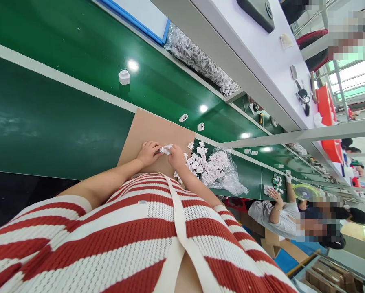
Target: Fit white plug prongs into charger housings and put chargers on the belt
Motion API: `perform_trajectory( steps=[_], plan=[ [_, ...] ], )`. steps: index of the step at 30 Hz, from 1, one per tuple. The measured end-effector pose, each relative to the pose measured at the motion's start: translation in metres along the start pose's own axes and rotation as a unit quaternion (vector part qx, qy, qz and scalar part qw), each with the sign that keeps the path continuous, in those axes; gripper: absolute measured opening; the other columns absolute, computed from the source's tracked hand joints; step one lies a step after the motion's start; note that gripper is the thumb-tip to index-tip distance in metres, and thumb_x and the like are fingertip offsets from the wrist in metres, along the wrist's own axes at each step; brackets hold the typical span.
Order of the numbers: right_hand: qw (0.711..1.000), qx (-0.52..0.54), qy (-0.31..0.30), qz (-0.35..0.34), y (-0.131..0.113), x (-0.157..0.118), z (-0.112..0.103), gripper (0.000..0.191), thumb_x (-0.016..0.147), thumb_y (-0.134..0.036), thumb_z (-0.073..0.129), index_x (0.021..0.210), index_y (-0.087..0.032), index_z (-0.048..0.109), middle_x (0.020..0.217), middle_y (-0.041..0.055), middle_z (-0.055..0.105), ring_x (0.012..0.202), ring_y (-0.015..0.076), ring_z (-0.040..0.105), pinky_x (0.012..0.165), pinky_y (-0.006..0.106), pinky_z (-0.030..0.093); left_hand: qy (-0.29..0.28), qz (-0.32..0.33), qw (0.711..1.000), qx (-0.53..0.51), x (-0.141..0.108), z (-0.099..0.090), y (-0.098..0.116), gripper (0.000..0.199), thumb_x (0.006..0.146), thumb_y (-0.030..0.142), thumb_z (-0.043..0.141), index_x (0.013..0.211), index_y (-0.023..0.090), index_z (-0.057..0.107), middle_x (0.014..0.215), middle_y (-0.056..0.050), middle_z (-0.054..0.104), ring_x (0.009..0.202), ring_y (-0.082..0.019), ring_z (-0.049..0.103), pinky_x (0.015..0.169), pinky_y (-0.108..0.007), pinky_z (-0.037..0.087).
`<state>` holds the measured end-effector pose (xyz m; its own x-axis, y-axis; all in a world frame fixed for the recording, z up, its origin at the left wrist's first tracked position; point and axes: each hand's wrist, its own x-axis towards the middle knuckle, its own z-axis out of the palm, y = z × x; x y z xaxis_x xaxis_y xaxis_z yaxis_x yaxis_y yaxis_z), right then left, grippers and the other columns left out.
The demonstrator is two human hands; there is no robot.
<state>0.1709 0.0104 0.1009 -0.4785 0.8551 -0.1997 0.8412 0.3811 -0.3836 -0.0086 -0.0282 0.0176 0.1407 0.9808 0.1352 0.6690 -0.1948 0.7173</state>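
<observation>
Over a sheet of brown cardboard [146,126], my left hand [148,154] and my right hand [177,158] meet around a small white plastic part [166,149]. Both sets of fingers are closed on it, and a dark spot shows at its left end. The fingers hide much of its shape. Just right of my right hand lies a loose heap of small white plastic pieces [196,162]. More of them spill from a clear plastic bag [231,175] beside the heap.
A white plug charger [124,77] stands on the green conveyor belt [78,53], with more white housings [201,127] farther along. Behind it, a clear bag of white parts [197,53] sits beside a blue-edged tray [139,16]. A co-worker [274,215] sits to the right.
</observation>
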Motion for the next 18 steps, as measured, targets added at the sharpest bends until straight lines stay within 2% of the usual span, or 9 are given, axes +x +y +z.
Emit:
perform_trajectory(
  steps=[5, 12, 18],
  plan=[
    [0.996, -0.070, -0.047, -0.030, -0.0037, 0.0060, -0.0018, 0.029, 0.091, -0.003, 0.046, 0.095, -0.018, 0.071, 0.106, 0.0110, 0.065, 0.103, 0.0254, 0.053, 0.093, 0.035, 0.043, -0.002, -0.008, 1.000, -0.006, -0.0010, 0.0004, 0.0018, 0.029, 0.097, 0.040, 0.058, 0.117, 0.027, 0.075, 0.121, -0.011, 0.068, 0.117, -0.032, 0.055, 0.105, -0.052, 0.036],
    [0.995, -0.088, -0.037, -0.042, -0.0022, 0.0009, -0.0030, 0.029, 0.091, -0.003, 0.046, 0.096, -0.017, 0.071, 0.107, 0.0114, 0.064, 0.104, 0.0256, 0.053, 0.093, 0.035, 0.042, 0.004, -0.001, 1.000, -0.016, -0.0021, 0.0010, 0.0028, 0.029, 0.098, 0.040, 0.057, 0.115, 0.026, 0.076, 0.119, -0.011, 0.068, 0.116, -0.031, 0.056, 0.104, -0.052, 0.036],
    [0.992, -0.097, -0.054, -0.053, -0.0034, 0.0050, -0.0007, 0.029, 0.092, -0.004, 0.047, 0.098, -0.018, 0.071, 0.105, 0.0114, 0.065, 0.103, 0.0260, 0.053, 0.091, 0.035, 0.042, 0.012, -0.005, 1.000, -0.013, -0.0026, 0.0002, 0.0042, 0.029, 0.097, 0.040, 0.058, 0.114, 0.025, 0.076, 0.118, -0.012, 0.069, 0.115, -0.032, 0.057, 0.103, -0.052, 0.036]
  ],
)
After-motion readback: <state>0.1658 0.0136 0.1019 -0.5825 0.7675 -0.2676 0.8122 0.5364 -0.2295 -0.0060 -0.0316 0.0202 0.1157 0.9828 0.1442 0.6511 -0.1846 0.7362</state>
